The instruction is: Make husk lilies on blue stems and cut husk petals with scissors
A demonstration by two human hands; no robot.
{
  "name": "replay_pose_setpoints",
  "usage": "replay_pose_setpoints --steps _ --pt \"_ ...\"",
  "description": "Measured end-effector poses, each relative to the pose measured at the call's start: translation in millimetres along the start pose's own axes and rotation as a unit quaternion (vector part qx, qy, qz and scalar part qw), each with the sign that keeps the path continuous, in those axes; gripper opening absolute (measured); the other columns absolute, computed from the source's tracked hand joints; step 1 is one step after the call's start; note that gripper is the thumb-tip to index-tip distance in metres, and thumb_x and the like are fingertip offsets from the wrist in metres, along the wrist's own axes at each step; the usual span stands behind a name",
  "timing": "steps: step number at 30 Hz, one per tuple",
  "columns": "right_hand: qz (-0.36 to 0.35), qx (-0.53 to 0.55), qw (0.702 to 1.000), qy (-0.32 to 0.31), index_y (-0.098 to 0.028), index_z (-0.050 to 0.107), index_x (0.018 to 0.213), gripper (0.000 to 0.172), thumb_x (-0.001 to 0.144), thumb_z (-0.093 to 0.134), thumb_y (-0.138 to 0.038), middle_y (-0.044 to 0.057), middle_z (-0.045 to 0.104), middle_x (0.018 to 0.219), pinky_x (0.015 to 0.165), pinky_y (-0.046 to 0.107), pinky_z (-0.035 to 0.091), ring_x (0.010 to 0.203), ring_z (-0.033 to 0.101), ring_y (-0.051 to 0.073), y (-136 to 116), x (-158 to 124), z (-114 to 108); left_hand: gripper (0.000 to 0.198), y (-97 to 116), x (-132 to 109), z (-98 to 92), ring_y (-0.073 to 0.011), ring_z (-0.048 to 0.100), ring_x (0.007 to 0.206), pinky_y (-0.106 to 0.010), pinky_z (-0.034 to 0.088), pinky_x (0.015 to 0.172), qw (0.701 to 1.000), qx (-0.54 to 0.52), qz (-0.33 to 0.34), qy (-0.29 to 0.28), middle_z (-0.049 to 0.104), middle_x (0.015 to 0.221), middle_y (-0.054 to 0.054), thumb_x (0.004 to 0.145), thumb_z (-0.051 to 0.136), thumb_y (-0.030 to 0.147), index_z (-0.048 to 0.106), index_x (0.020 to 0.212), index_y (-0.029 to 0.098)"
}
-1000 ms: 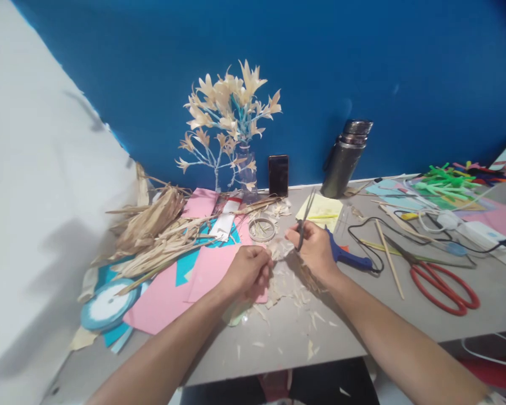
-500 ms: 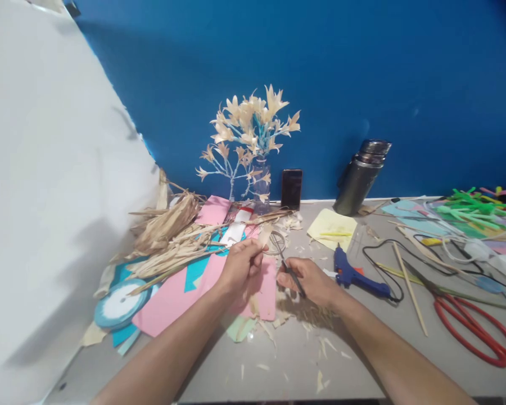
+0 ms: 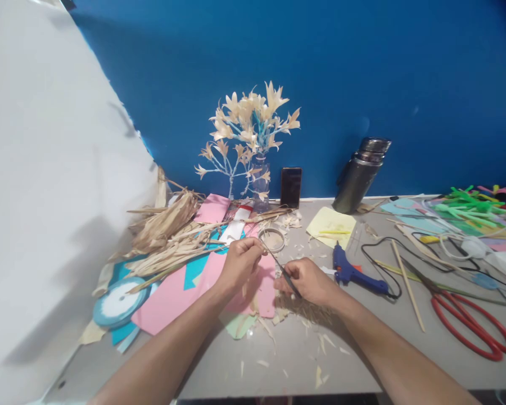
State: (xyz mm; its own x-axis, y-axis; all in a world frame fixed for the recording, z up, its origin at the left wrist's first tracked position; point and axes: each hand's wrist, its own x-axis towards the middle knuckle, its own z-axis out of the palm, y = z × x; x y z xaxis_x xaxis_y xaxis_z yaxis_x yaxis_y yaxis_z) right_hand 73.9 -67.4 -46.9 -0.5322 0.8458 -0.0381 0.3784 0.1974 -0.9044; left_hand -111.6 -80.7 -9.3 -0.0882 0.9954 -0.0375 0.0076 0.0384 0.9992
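My right hand (image 3: 306, 281) is closed around the dark handles of small scissors (image 3: 287, 277). Their thin blades point up and left, with the tips right by the fingers of my left hand (image 3: 242, 261). Those left fingers are pinched together on a small pale piece of dried corn husk, which is mostly hidden now. Below both hands lie pink sheets (image 3: 266, 287) and scattered husk trimmings (image 3: 310, 312). Just beyond the blades sits a roll of tape (image 3: 281, 246).
Dried husks (image 3: 172, 225) and a blue ribbon spool (image 3: 120, 304) lie left. Behind stand husk flowers (image 3: 253, 121) in a bottle, a phone (image 3: 290, 187) and a flask (image 3: 360, 177). Rightward are a glue gun (image 3: 356, 275), a stick (image 3: 408, 287) and red-handled scissors (image 3: 474, 323).
The scissors' blades have swung left and down to my left fingertips and look closer together. The pale husk piece that stood up from my left fingers is barely visible now.
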Motion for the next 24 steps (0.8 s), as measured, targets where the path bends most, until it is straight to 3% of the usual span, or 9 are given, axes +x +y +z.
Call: replay_pose_setpoints --steps 7,12,19,24 --pt "0.016 0.058 0.998 -0.029 -0.016 0.059 0.051 0.044 0.076 0.077 -0.047 -0.001 0.051 0.046 0.041 0.023 0.022 0.042 0.034 0.009 -2 -2 -3 0.012 -1 0 0.6 -0.0065 0.029 0.039 -0.021 0.02 0.041 1.0 0.012 0.009 -0.006 0.038 0.041 0.007 0.068 0.056 0.023 0.055 0.057 0.018" --pt "0.049 0.113 0.991 -0.045 -0.017 0.062 0.05 0.047 0.078 0.074 -0.051 -0.001 0.047 0.043 0.042 0.025 0.018 0.041 0.031 0.009 -3 -4 -7 0.033 -7 4 -3.4 -0.0073 0.033 0.039 -0.021 0.024 0.04 1.0 -0.009 0.024 -0.006 0.039 0.044 0.005 0.079 0.055 0.032 0.043 0.051 0.02" --pt "0.049 0.162 0.983 -0.074 -0.016 0.062 0.055 0.049 0.079 0.073 -0.057 0.002 0.055 0.05 0.046 0.026 0.02 0.045 0.034 0.01 2 -3 -7 0.046 -8 5 -3.7 -0.007 0.035 0.037 -0.02 0.024 0.039 0.999 -0.039 -0.001 0.012 0.043 0.043 0.005 0.081 0.058 0.06 0.053 0.064 0.018" --pt "0.05 0.165 0.979 -0.105 -0.017 0.059 0.053 0.05 0.081 0.071 -0.057 0.0 0.051 0.047 0.045 0.026 0.016 0.043 0.031 0.009 0 -6 -8 0.054 2 11 -9.1 -0.0081 0.049 0.049 -0.02 0.038 0.045 0.993 -0.103 -0.038 0.038 0.056 0.065 0.002 0.072 0.063 0.069 0.062 0.081 0.016"
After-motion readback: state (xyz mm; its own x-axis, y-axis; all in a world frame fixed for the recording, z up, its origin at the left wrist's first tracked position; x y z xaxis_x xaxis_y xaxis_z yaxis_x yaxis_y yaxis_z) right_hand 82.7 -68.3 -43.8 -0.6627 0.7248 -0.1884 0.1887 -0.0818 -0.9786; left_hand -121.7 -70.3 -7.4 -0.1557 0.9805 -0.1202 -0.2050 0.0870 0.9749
